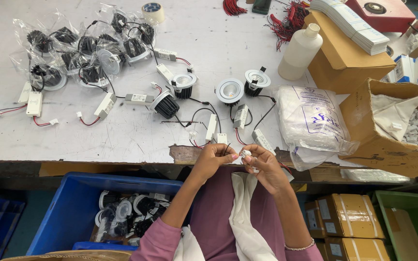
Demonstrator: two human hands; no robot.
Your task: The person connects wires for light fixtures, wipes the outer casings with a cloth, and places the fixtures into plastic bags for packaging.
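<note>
While both hands' fingers (242, 157) pinch a white connector (246, 153) — downlights (230, 90), plastic bag (310, 121) beyond.

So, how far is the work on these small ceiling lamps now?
Looks partly done. Some bagged lamps lie at the table's far left, and more lamps sit in the blue crate below. In hand: the left hand and right hand pinch a small white connector. Left: about four loose lamps with their wires, unbagged.
</note>
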